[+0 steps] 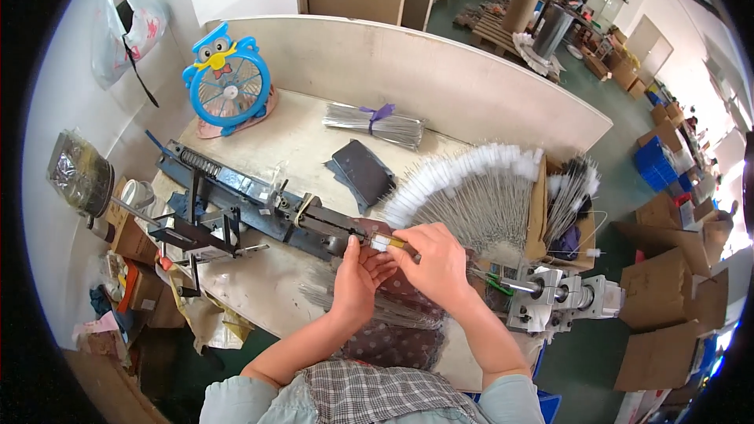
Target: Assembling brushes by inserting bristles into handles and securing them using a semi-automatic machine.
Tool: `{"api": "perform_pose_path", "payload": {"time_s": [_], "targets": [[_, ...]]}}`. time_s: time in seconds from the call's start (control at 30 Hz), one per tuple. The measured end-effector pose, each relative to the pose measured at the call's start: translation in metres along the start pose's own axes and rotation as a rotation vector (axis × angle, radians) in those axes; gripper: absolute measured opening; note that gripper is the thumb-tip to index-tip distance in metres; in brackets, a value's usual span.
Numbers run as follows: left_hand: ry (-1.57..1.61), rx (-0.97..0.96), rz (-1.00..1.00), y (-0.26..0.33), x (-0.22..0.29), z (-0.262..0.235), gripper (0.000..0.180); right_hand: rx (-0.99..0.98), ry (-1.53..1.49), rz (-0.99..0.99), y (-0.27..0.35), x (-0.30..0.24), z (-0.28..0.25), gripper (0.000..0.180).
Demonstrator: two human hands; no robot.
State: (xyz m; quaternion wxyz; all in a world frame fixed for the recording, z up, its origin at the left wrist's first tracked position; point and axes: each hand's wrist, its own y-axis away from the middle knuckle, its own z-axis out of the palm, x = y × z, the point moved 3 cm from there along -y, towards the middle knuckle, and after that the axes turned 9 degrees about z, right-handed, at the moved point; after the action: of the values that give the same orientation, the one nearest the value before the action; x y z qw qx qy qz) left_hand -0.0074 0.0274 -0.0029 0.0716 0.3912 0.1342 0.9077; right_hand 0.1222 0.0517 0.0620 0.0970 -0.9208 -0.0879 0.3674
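My right hand (434, 261) pinches a small yellow-and-white strip (383, 242) at the right end of a long dark metal fixture (302, 224). Just left of it, my left hand (357, 283) is closed, its thumb up beside the fixture's end and its fingers curled under the strip. What the left fingers grip is too small to make out. To the right fans a big spread of thin metal wires with white tips (479, 196). More loose wires (393, 310) lie under my forearms on a brown dotted cloth (400, 345).
A blue cartoon fan (230, 93) stands at the back left. A tied wire bundle (375, 124) and dark pads (361, 173) lie behind the fixture. A lever frame (200, 235) juts toward me. Right are a cardboard box (537, 216) and a silver clamp machine (561, 298).
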Motion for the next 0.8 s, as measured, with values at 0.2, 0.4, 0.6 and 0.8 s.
{"api": "perform_pose_path", "payload": {"time_s": [0.2, 0.4, 0.6, 0.8], "targets": [[0.094, 0.044, 0.137, 0.007, 0.000, 0.011, 0.038, 0.222, 0.165, -0.140, 0.009, -0.014, 0.012, 0.032], [0.050, 0.060, 0.147, 0.003, -0.011, 0.007, 0.021, 0.214, 0.158, -0.234, 0.014, -0.006, 0.004, 0.030], [0.097, 0.014, 0.172, 0.001, -0.007, 0.004, 0.009, 0.178, 0.161, -0.227, 0.014, -0.006, 0.003, 0.025], [0.089, 0.008, 0.174, 0.006, -0.005, 0.014, 0.006, 0.155, 0.149, -0.217, 0.018, 0.000, -0.010, 0.025]]}}
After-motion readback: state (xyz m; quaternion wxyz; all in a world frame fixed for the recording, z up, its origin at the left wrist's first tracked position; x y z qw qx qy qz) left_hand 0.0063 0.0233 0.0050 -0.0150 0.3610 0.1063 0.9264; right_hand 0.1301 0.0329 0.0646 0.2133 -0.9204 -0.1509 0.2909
